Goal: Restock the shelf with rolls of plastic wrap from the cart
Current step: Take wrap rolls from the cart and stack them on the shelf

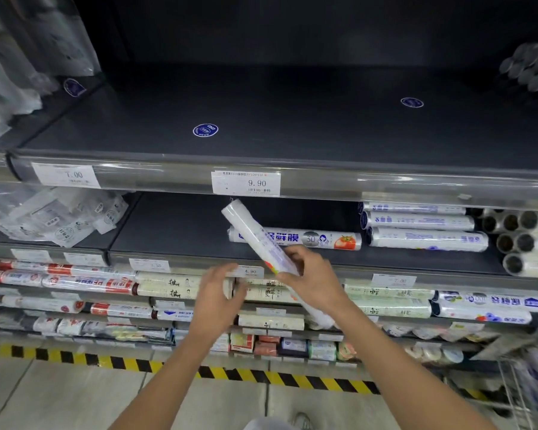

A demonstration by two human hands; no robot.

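Fingers (294,255) of right hand (312,282) curled round the middle of a tilted roll of plastic wrap (252,231); upper end up-left, just below the 9.90 price tag (246,183), lower end beneath the wrist. Left hand (218,293) just beside it, fingers loosely extended, holding nothing. Behind, a printed roll (320,238) lying flat on the dark shelf (174,231). Wire cart (524,383) at lower right.

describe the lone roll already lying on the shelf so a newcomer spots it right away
Find the dark shelf just under the 9.90 price tag. One roll lies flat by itself there, left of a stack of rolls. Unlike them, it shows a red tomato picture at its right end.
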